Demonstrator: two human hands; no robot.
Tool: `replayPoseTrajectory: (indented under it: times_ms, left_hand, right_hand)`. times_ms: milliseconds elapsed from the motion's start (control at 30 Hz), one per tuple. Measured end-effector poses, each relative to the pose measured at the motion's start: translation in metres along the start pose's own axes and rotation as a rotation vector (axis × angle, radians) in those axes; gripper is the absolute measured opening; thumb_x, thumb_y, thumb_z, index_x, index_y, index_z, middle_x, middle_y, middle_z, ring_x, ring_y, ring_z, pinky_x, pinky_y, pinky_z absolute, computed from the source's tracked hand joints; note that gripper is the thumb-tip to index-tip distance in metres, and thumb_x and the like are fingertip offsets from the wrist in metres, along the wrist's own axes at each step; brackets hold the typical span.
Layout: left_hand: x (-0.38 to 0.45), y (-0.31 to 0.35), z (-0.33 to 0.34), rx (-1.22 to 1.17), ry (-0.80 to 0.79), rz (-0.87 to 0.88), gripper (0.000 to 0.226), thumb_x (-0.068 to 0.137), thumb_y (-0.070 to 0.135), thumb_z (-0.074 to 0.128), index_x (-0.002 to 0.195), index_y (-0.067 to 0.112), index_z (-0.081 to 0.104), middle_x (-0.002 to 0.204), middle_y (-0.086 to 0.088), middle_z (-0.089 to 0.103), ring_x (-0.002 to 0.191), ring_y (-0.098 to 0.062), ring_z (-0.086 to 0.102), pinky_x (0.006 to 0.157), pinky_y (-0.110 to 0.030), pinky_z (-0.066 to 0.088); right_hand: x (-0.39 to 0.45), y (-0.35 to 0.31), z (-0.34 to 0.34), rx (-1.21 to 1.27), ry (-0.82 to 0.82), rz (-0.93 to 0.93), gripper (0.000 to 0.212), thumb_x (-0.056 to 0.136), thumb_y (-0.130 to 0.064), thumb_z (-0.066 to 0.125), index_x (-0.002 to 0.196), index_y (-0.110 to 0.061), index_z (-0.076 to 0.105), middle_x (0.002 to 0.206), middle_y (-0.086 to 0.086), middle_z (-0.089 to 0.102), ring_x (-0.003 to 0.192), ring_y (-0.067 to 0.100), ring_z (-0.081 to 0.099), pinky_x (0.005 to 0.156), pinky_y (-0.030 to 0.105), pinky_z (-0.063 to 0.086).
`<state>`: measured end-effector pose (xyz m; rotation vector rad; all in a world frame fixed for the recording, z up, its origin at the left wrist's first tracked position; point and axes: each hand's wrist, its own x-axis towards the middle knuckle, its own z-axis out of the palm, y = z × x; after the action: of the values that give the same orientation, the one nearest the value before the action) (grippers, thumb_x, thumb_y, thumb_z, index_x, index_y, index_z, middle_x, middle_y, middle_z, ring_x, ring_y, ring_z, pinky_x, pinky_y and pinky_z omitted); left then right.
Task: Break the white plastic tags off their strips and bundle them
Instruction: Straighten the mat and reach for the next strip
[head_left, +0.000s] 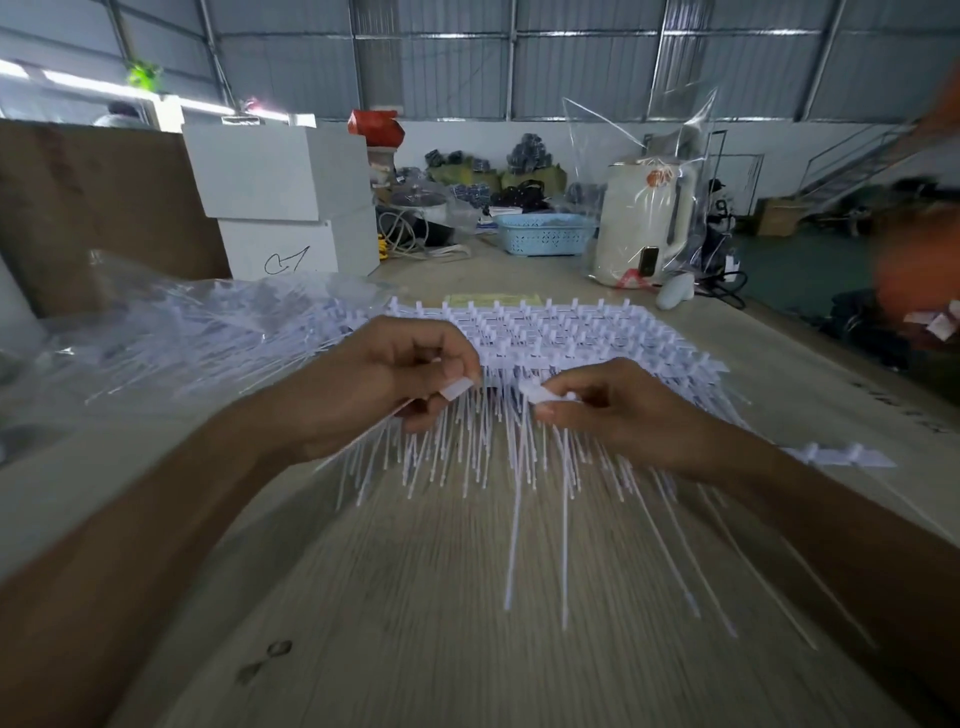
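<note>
A thick stack of white plastic tag strips (582, 332) lies across the middle of the wooden table (415, 623), thin tails pointing toward me. My left hand (395, 374) pinches a flat white tag (458, 388) between thumb and fingers, with tails trailing below it. My right hand (602, 405) grips a small cluster of white tag heads (545, 392), their long tails hanging down over the table. Both hands hover at the near edge of the stack, a short gap between them.
A clear plastic bag of more tags (182, 332) lies at the left. One loose strip (831, 456) sits at the right. Farther back stand white boxes (280, 197), a blue basket (543, 234) and a bagged kettle (644, 228). Another person's blurred arm (919, 270) is at the right edge.
</note>
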<state>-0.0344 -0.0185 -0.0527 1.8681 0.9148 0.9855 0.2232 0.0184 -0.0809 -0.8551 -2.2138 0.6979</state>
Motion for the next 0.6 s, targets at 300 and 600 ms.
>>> replayPoseTrajectory:
  times_ms: [300, 600]
  left_hand:
    - [0.010, -0.013, 0.028, 0.234, 0.460, -0.040, 0.018, 0.092, 0.003, 0.064, 0.082, 0.013, 0.076, 0.054, -0.004, 0.065, 0.039, -0.020, 0.055, 0.046, -0.026, 0.046]
    - [0.009, -0.007, 0.046, 0.236, 0.255, -0.011, 0.015, 0.093, 0.027, 0.067, 0.088, 0.017, 0.077, 0.067, -0.004, 0.072, 0.057, -0.026, 0.068, 0.060, -0.034, 0.058]
  right_hand:
    - [0.004, -0.019, 0.016, -0.156, -0.017, -0.051, 0.022, 0.101, -0.019, 0.057, 0.120, -0.015, 0.069, 0.068, -0.018, 0.063, 0.059, 0.006, 0.055, 0.059, 0.023, 0.044]
    - [0.004, -0.019, 0.018, -0.083, 0.090, -0.017, 0.024, 0.093, -0.019, 0.070, 0.107, -0.018, 0.050, 0.069, 0.006, 0.067, 0.061, 0.020, 0.058, 0.058, 0.028, 0.041]
